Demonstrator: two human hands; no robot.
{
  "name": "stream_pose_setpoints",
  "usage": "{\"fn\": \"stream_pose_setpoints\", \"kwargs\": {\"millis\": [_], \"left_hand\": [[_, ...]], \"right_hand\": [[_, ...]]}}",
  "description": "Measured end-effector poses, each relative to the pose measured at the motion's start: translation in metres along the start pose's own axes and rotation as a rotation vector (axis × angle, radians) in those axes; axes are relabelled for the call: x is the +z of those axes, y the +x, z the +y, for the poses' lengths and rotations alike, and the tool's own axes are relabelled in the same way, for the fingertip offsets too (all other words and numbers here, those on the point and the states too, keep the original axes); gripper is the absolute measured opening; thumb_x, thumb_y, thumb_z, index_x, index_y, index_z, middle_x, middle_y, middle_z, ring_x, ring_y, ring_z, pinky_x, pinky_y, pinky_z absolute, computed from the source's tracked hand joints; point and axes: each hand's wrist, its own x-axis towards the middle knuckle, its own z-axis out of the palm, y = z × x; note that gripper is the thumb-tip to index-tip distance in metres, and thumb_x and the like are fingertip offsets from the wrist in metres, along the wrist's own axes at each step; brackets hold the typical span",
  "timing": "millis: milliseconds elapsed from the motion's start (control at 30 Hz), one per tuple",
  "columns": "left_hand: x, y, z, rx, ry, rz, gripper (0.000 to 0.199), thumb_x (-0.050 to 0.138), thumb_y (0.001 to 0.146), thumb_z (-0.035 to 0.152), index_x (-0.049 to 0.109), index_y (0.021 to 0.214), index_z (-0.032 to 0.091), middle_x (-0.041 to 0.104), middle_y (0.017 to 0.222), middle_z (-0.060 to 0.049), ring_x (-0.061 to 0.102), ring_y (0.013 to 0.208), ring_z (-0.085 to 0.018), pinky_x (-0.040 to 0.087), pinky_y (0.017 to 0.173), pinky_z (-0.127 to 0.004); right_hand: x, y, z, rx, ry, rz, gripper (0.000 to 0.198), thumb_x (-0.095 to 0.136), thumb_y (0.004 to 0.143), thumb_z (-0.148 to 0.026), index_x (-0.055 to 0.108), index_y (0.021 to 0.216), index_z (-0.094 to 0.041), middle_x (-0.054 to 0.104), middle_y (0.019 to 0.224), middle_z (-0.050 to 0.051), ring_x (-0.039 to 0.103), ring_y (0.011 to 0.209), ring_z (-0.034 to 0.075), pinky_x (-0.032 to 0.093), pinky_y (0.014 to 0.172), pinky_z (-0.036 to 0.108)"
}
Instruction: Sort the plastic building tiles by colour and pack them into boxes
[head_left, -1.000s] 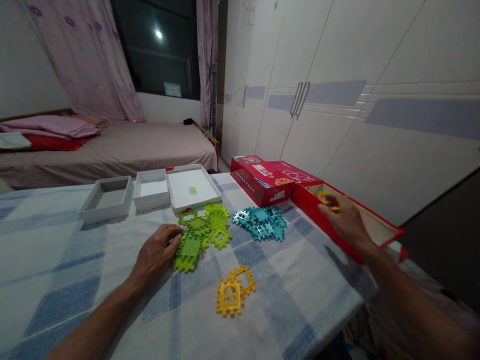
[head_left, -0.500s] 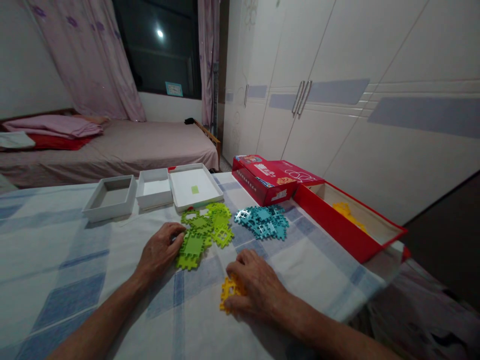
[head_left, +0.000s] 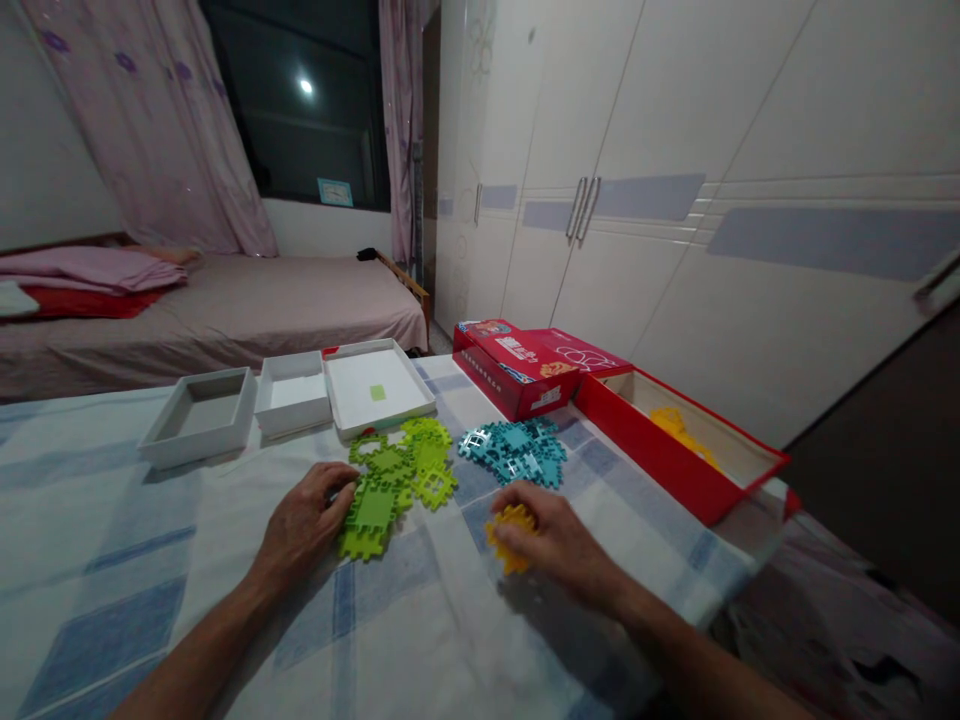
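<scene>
My right hand (head_left: 555,540) grips some yellow interlocking plastic pieces (head_left: 514,540) between thumb and fingers, held slightly above the tablecloth; how many there are, I cannot tell. My left hand (head_left: 304,525) rests on the cloth with loosely bent fingers, thumb apart from them, at the left edge of the green interlocking plastic pieces (head_left: 375,505). Those lie in a loose, overlapping pile, some of them a brighter lime. Just right of this pile is a heap of teal interlocking plastic pieces (head_left: 517,450), beyond my right hand.
Several containers line the table's far side: a grey-white tray (head_left: 199,455), a small white box (head_left: 292,415) and a shallow white lid (head_left: 379,410). A closed-looking red box (head_left: 517,390) stands right of them. The open red box (head_left: 660,455) holds more yellow pieces (head_left: 682,430).
My right hand has lifted the yellow pieces and carried them right and away from me. My left hand stays by the green pile. The whole view has shifted slightly.
</scene>
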Motion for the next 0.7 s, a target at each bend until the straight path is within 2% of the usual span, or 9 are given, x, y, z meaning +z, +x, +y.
{"fn": "stream_pose_setpoints", "kwargs": {"millis": [133,233,300,367,433,500,600,700], "left_hand": [[-0.001,0.000,0.003,-0.004,-0.001,-0.001,0.032,0.042,0.079,0.043,0.064,0.088,0.021,0.066,0.100,-0.005,0.063,0.093,-0.020,0.048,0.086,-0.030],[-0.001,0.000,0.006,-0.005,-0.006,0.001,0.033,0.042,0.078,0.043,0.064,0.088,0.021,0.067,0.098,-0.005,0.063,0.091,-0.020,0.048,0.085,-0.030],[-0.002,0.000,0.007,-0.009,-0.009,0.000,0.033,0.042,0.078,0.043,0.064,0.087,0.020,0.067,0.098,-0.006,0.063,0.091,-0.020,0.048,0.085,-0.030],[-0.002,0.000,0.007,-0.011,-0.013,0.002,0.033,0.042,0.078,0.043,0.064,0.087,0.020,0.066,0.098,-0.006,0.063,0.090,-0.020,0.049,0.084,-0.031],[-0.001,0.000,0.007,-0.011,-0.020,0.004,0.032,0.042,0.078,0.042,0.064,0.086,0.020,0.066,0.098,-0.006,0.063,0.091,-0.020,0.048,0.084,-0.031],[-0.001,-0.001,0.008,-0.013,-0.031,0.004,0.031,0.042,0.079,0.041,0.064,0.086,0.021,0.066,0.098,-0.006,0.062,0.091,-0.020,0.048,0.084,-0.032],[-0.002,-0.001,0.010,-0.009,-0.046,0.010,0.029,0.042,0.080,0.039,0.064,0.086,0.021,0.066,0.097,-0.005,0.063,0.091,-0.020,0.049,0.084,-0.032],[-0.002,-0.002,0.011,0.004,-0.051,0.021,0.026,0.043,0.081,0.036,0.064,0.085,0.022,0.066,0.095,-0.004,0.063,0.090,-0.019,0.049,0.082,-0.031]], "right_hand": [[-0.105,0.026,0.029,0.070,-0.103,0.503,0.028,0.060,0.075,-0.041,0.061,0.093,-0.019,0.063,0.085,0.003,0.058,0.071,0.016,0.046,0.064,0.027],[-0.187,0.046,0.062,0.182,-0.346,0.868,0.028,0.061,0.074,-0.036,0.064,0.093,-0.016,0.064,0.084,0.007,0.057,0.071,0.017,0.044,0.067,0.031],[-0.225,0.055,0.082,0.293,-0.466,0.900,0.027,0.059,0.076,-0.033,0.065,0.095,-0.015,0.065,0.088,0.012,0.057,0.075,0.019,0.043,0.071,0.034],[-0.240,0.062,0.091,0.353,-0.639,0.899,0.030,0.060,0.076,-0.034,0.065,0.097,-0.013,0.063,0.099,0.018,0.056,0.088,0.024,0.042,0.078,0.040],[-0.229,0.071,0.089,0.274,-0.775,0.902,0.034,0.060,0.075,-0.034,0.065,0.100,-0.012,0.059,0.106,0.020,0.052,0.099,0.029,0.040,0.084,0.045],[-0.194,0.083,0.075,0.055,-0.773,0.831,0.031,0.056,0.079,-0.032,0.063,0.101,-0.012,0.058,0.104,0.016,0.053,0.099,0.027,0.041,0.085,0.043],[-0.118,0.108,0.041,-0.285,-0.604,0.505,0.022,0.049,0.085,-0.027,0.062,0.099,-0.016,0.059,0.101,0.009,0.057,0.094,0.019,0.045,0.085,0.034],[-0.043,0.138,0.009,-0.390,-0.587,0.175,0.024,0.047,0.087,-0.018,0.060,0.107,-0.017,0.057,0.112,0.007,0.059,0.094,0.015,0.045,0.085,0.028]]}}
